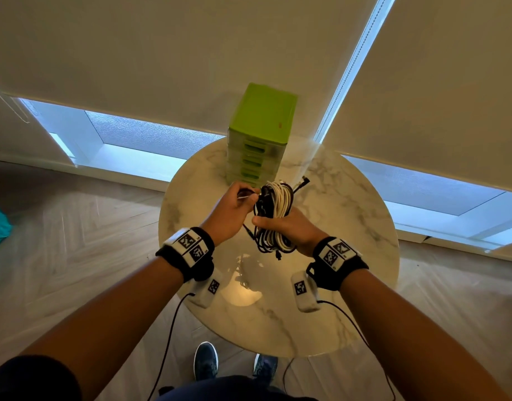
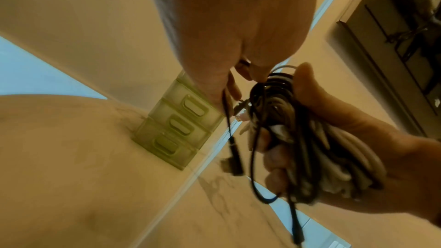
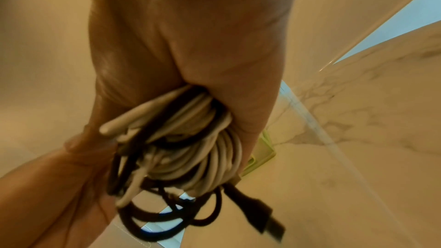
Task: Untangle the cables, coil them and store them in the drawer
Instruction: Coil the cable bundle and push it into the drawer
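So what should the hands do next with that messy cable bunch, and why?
Probably the left hand should pull its pinched black cable end free, because the right hand grips the cable bundle with black and white cables mixed, and the green drawer unit looks closed.

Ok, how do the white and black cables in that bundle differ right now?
The white cables are thicker and sit in neat parallel loops; the black cables are thinner and loop loosely around and below them. A black plug end dangles free under the bundle, while the white loops stay inside the right hand. The left hand pinches a strand at the black side of the bundle. Both are held together above the table.
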The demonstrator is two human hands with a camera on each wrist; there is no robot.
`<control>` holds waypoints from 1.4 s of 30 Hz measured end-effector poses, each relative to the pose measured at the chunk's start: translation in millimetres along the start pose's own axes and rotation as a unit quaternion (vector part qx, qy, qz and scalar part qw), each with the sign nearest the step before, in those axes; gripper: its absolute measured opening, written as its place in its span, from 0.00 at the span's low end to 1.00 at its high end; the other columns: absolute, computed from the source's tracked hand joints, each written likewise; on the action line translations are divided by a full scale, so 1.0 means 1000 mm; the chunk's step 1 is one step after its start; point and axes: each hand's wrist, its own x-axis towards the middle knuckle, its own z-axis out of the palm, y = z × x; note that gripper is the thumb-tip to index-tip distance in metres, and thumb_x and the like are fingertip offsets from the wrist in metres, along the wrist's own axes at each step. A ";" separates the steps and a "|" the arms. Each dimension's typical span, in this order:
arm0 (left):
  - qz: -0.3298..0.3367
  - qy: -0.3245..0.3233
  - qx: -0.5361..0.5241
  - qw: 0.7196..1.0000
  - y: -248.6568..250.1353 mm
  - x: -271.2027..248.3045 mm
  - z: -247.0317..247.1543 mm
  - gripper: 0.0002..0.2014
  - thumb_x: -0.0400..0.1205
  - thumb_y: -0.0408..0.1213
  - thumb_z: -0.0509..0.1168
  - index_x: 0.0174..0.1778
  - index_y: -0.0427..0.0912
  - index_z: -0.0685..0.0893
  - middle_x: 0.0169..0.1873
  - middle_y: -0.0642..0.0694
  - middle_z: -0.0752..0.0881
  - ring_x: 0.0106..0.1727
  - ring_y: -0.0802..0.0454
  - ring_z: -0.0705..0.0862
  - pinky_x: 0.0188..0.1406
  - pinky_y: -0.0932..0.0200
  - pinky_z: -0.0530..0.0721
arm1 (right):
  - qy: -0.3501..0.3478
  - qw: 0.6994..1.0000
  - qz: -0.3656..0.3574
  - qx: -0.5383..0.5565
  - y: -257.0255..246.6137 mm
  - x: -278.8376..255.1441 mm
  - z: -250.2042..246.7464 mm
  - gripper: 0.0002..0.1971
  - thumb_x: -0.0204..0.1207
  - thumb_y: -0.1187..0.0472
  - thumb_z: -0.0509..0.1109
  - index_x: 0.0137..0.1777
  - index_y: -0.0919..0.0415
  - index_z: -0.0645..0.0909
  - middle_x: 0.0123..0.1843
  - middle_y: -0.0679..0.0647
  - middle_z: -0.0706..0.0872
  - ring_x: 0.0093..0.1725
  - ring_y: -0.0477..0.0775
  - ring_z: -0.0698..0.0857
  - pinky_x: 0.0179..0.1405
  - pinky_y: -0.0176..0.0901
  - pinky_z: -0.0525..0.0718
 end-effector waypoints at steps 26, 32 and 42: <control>-0.095 0.011 -0.050 0.994 -0.006 -0.012 -0.004 0.22 0.80 0.62 0.68 0.61 0.51 0.85 0.56 0.44 0.91 0.60 0.47 0.89 0.67 0.36 0.86 | 0.036 0.980 0.073 -0.181 0.008 0.012 0.055 0.36 0.58 0.54 0.87 0.68 0.42 0.77 0.56 0.44 0.89 0.56 0.48 0.88 0.62 0.54 0.87; -0.099 -0.018 -0.042 0.994 -0.013 0.002 0.004 0.17 0.85 0.57 0.68 0.63 0.50 0.83 0.55 0.45 0.90 0.59 0.49 0.89 0.66 0.39 0.87 | 0.083 0.972 0.094 -0.197 0.017 0.017 0.045 0.27 0.63 0.56 0.83 0.62 0.46 0.79 0.52 0.49 0.89 0.50 0.51 0.88 0.56 0.53 0.89; -0.165 0.037 -0.009 0.986 -0.070 0.042 -0.015 0.19 0.93 0.51 0.54 0.64 0.40 0.82 0.55 0.45 0.91 0.56 0.44 0.91 0.58 0.48 0.86 | 0.092 0.974 0.113 -0.175 0.047 0.042 -0.012 0.26 0.64 0.55 0.84 0.63 0.47 0.80 0.54 0.51 0.89 0.53 0.52 0.87 0.52 0.45 0.84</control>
